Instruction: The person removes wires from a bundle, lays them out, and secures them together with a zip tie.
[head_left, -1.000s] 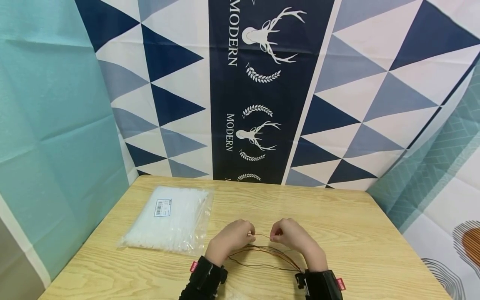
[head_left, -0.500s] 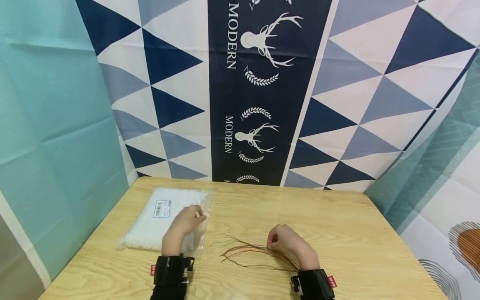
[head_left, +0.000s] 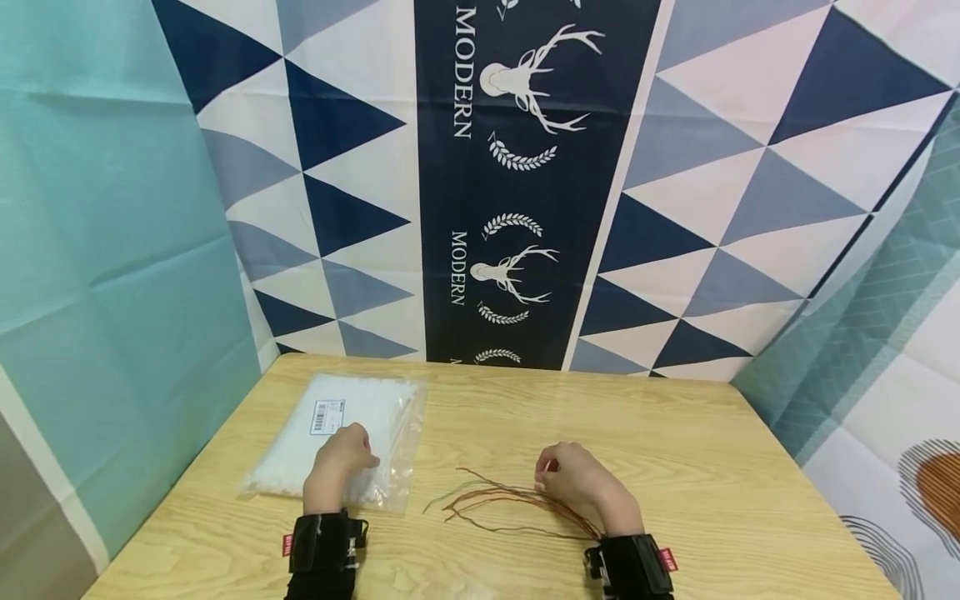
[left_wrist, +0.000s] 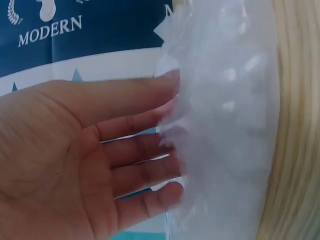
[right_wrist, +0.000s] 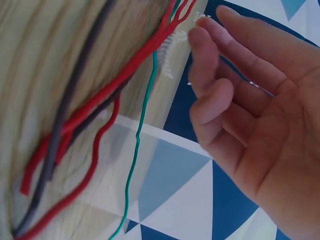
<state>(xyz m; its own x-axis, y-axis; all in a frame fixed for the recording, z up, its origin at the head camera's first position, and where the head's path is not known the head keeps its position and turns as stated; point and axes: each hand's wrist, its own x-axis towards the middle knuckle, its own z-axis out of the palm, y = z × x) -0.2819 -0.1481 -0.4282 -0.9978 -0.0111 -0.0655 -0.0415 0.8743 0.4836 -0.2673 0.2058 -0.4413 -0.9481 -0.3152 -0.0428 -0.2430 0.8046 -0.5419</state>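
Observation:
A clear plastic bag [head_left: 288, 462] packed with white pieces lies on the left of the table; the kind of its contents cannot be made out. My left hand [head_left: 339, 465] is over its right part. In the left wrist view, the fairly straight fingers [left_wrist: 142, 150] reach the crinkled plastic, which partly hides their tips. To the right, a bunch of thin wires [head_left: 517, 493] lies on the wood: red wires [right_wrist: 100, 98], dark wires [right_wrist: 82, 57] and a green wire [right_wrist: 142, 117]. My right hand [head_left: 581, 483] hovers beside the wires with loosely bent fingers and nothing between them.
A light wooden table [head_left: 675, 467] carries everything. Behind it hangs a patterned cloth [head_left: 495, 183], and a teal cloth [head_left: 120, 233] borders the left side. The bag bears a printed label [head_left: 327, 417]. Each wrist wears a black strap [head_left: 321, 546].
My left hand has released the wire and moved left to the bag. My right hand has also let go of the wire, its fingers loosening near the bunch, which now lies spread out.

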